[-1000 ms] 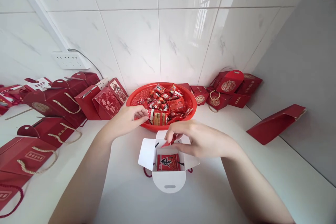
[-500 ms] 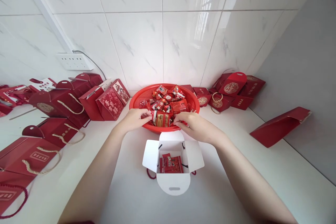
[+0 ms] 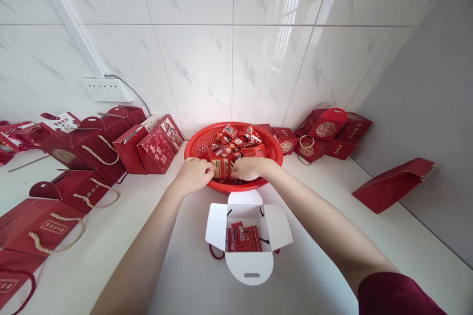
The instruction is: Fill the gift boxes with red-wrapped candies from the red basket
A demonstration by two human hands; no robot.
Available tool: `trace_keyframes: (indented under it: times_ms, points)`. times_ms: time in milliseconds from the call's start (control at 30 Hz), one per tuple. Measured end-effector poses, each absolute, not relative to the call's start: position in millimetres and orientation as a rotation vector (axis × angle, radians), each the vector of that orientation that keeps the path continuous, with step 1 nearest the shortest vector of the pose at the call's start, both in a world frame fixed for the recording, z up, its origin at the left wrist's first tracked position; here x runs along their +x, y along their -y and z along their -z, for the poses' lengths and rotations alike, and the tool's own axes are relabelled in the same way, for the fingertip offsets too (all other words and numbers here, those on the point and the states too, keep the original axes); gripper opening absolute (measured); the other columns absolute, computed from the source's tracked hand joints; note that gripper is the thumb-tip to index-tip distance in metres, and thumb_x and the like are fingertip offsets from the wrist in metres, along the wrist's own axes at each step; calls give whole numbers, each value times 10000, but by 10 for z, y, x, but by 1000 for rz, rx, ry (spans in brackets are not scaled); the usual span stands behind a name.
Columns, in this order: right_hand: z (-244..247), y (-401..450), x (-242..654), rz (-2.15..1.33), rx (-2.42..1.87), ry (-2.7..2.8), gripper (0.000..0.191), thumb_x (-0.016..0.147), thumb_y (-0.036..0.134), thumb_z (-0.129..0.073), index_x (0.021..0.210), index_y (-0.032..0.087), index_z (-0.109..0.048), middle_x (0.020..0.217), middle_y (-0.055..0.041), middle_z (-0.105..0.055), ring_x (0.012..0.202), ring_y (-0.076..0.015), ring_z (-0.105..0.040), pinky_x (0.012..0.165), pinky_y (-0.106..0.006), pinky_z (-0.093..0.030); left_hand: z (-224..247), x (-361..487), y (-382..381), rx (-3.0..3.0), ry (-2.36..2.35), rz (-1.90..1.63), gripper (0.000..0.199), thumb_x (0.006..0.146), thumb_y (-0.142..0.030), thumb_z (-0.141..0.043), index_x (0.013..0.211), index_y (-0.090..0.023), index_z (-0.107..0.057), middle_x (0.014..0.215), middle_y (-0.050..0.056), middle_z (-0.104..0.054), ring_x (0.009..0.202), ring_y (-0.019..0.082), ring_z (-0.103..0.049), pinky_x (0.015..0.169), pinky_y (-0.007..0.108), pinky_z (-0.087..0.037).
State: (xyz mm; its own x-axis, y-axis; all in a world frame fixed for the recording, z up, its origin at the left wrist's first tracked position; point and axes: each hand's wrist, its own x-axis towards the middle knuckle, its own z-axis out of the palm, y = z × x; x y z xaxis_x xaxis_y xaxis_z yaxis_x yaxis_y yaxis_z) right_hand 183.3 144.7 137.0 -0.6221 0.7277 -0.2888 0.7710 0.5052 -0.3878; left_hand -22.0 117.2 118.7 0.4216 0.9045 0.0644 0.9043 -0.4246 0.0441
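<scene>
A second ago the right hand (image 3: 249, 168) is over the box (image 3: 244, 267) with a red packet; now it reaches into the basket (image 3: 238, 187), fingers bent down among the sweets (image 3: 226, 150), and whether they grip anything I cannot tell. The box, just in front of the basket, then shows one packet; now a smaller one lies on top. The left hand (image 3: 194, 174) stays at the basket's near left rim, fingers curled beside the gold packet (image 3: 220, 168); its grip is unclear. A dark red sleeve (image 3: 397, 295) now shows.

The table (image 3: 291, 280) is pale and smooth. Gift boxes (image 3: 83, 142) stand left of the basket; a red carton (image 3: 391, 187) lies well to its right, by a grey panel (image 3: 436, 108). Behind the basket rises a glossy tiled wall (image 3: 195, 69), with a socket strip (image 3: 107, 89) to the left.
</scene>
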Motion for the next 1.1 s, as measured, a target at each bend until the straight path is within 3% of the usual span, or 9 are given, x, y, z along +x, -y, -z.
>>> trace_keyframes:
  times_ms: [167, 267, 400, 533, 633, 733, 900, 1000, 1100]
  points:
    - [-1336, -1546, 2013, 758, 1445, -2885, 311, 970, 182, -442, 1011, 197, -750, 1144, -40, -732, 1075, -209, -659, 936, -269, -461, -1185, -204, -1169, 2659, -1705, -126, 345, 883, -273, -389, 702, -224, -679, 853, 39, -762, 837, 234, -672, 811, 363, -408]
    - [-1364, -1494, 2267, 752, 1563, -2996, 349, 983, 157, -405, 1176, 201, -692, 1268, -21, -682, 1170, -167, -614, 1015, -258, -431, -1177, -201, -1189, 2636, -1725, -146, 353, 880, -284, -388, 692, -220, -679, 847, 44, -757, 827, 236, -674, 795, 363, -406]
    - [-1429, -1381, 2641, 705, 1847, -3010, 236, 926, 247, -557, 1091, 217, -722, 1159, -21, -728, 1062, -191, -662, 945, -300, -483, -1166, -189, -1218, 2593, -1754, -174, 340, 866, -298, -399, 735, -229, -706, 881, 37, -762, 843, 246, -680, 789, 368, -412]
    - [-1445, -1310, 2899, 684, 1980, -2770, 239, 844, 342, -678, 1034, 208, -737, 1061, -34, -751, 984, -231, -674, 874, -328, -505, -1163, -175, -1230, 2571, -1766, -169, 347, 863, -292, -392, 765, -237, -720, 901, 30, -773, 882, 264, -688, 835, 393, -413]
    - [-1444, -1236, 3026, 735, 1922, -2748, 226, 914, 296, -550, 986, 226, -753, 1039, -21, -751, 957, -220, -670, 862, -319, -499, -1165, -174, -1233, 2566, -1773, -163, 348, 864, -292, -390, 766, -244, -721, 891, 22, -779, 897, 269, -693, 859, 402, -415]
    - [-1447, -1135, 3117, 769, 1981, -2813, 355, 907, 140, -417, 999, 238, -745, 1099, -2, -734, 1019, -191, -651, 903, -284, -480, -1168, -175, -1233, 2564, -1776, -164, 349, 869, -301, -391, 770, -254, -722, 877, 12, -781, 889, 261, -696, 868, 396, -424]
    - [-1420, -1061, 3046, 915, 1976, -2719, 416, 866, 113, -400, 1077, 258, -728, 1046, 2, -740, 928, -188, -669, 822, -276, -508, -1177, -170, -1229, 2556, -1798, -173, 370, 887, -323, -382, 776, -252, -727, 890, 23, -784, 920, 265, -700, 912, 401, -426]
    - [-1386, -1088, 2920, 879, 1865, -2699, 401, 816, 91, -447, 978, 269, -767, 1092, 18, -742, 978, -215, -661, 847, -293, -494, -1186, -167, -1223, 2555, -1794, -167, 355, 877, -314, -397, 775, -260, -733, 881, 16, -787, 910, 257, -703, 907, 387, -438]
    - [-1389, -1105, 2875, 800, 1899, -2716, 337, 812, 109, -471, 883, 234, -776, 1018, -7, -758, 939, -225, -664, 803, -297, -486, -1193, -164, -1211, 2554, -1791, -167, 340, 866, -299, -411, 783, -267, -739, 871, 7, -789, 901, 247, -703, 900, 369, -444]
